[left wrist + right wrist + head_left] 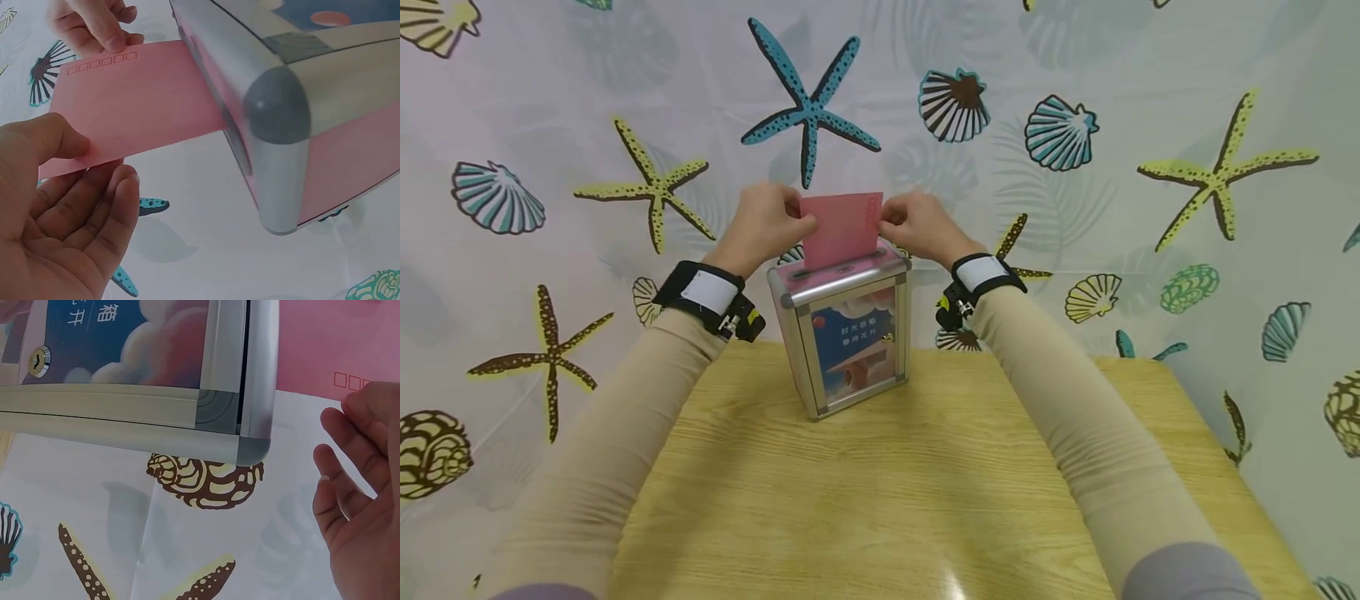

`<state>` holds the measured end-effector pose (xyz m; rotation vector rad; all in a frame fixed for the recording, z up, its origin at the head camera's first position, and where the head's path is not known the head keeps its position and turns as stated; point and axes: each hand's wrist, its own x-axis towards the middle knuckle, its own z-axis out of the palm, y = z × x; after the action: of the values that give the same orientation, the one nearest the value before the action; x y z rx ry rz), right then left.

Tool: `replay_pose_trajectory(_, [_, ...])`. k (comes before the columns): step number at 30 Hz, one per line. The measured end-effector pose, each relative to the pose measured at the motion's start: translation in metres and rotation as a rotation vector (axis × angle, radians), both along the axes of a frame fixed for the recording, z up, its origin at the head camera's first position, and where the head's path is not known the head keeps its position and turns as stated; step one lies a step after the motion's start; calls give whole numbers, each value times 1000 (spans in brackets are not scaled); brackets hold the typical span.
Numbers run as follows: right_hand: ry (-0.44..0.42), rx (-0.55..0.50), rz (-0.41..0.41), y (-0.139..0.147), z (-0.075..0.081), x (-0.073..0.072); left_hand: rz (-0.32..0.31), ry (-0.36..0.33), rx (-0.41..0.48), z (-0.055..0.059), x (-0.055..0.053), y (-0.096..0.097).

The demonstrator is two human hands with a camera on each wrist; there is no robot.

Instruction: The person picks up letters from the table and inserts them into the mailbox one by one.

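A pink envelope (841,229) with a row of small red postcode boxes stands upright in the slot on top of a silver-framed suggestion box (846,333). Its lower edge is hidden inside the slot, as the left wrist view shows. My left hand (767,225) pinches one side edge between thumb and fingers. At the opposite edge, near the postcode boxes, my right hand (925,223) pinches the envelope with its fingertips. In the left wrist view the left thumb lies flat on the paper of the envelope (137,106).
The box stands near the back of a wooden table (865,492). Its front has a picture panel with a small lock (39,361). Behind hangs a white cloth (700,83) printed with starfish and shells. Both wrists wear black straps with cameras.
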<state>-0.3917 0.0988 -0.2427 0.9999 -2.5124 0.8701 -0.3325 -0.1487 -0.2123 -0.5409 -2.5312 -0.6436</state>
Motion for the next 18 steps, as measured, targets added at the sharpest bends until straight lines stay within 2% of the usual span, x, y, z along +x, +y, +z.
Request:
replay_pose_trajectory(9, [-23,-91,-30,-1,4,0,-2,-93,-62,-17,-3,-4])
replay_pose_trajectory(13, [-19,-82,-32,0,3,1,-14,-128,-66,-17,-4,-1])
replay_pose_trajectory(18, [-41,-50,-24,1,-3,-1,-36,-116,-34,-14,-1,1])
